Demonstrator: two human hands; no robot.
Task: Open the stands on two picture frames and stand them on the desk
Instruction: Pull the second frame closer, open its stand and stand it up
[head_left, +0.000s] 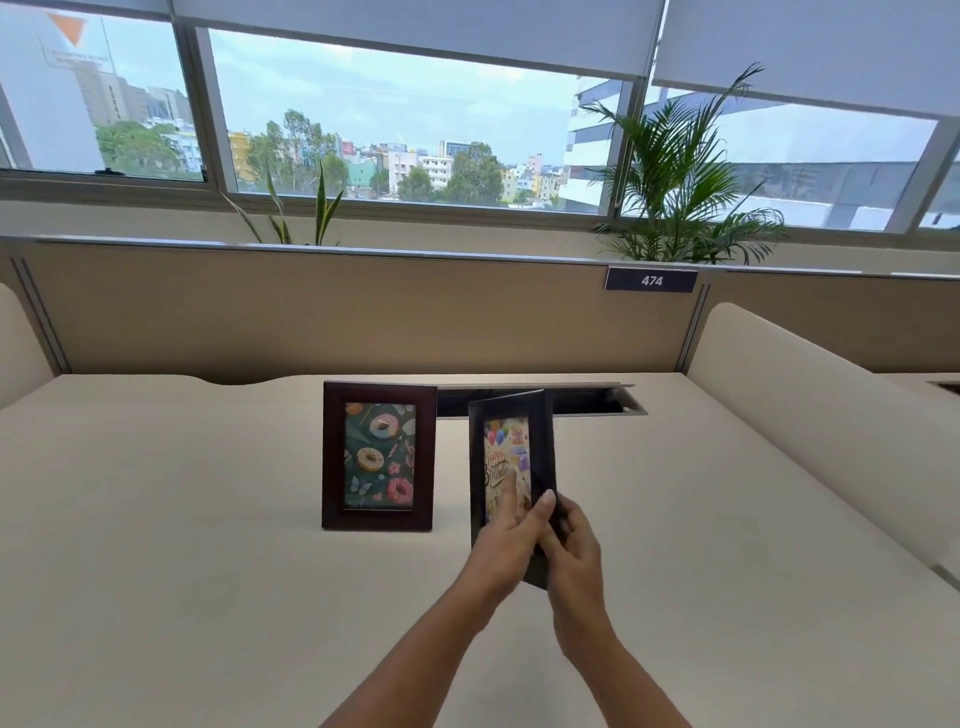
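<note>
The cream tabletop (182, 519) stretches wide beneath a beige partition (363, 312) carrying a dark number plate (651, 280), with two potted plants and a long window behind it, and an open cable slot (587, 401) runs along the back edge. On that surface the donut picture frame (378, 456) already stands upright on its own, dark brown, facing the person, just left of the middle. Just to its right, apart from it, the black birthday picture frame (511, 473) is held above the tabletop, turned slightly so its right edge shows. Both hands grip its lower part: the left hand (506, 551) closes over the lower front, fingers across the glass, and the right hand (574, 545) wraps the lower right edge with the thumb on the front, its other fingers hidden behind. The stand on the back cannot be seen from here, so whether it is folded out I cannot tell. By my reading the first frame is finished and the second is the step in hand. The next move calls for the stand swung open behind, then the frame lowered beside the donut one, bottom edge and stand foot both seated, and the grip eased off gently so it does not tip backward or knock its neighbour.
</note>
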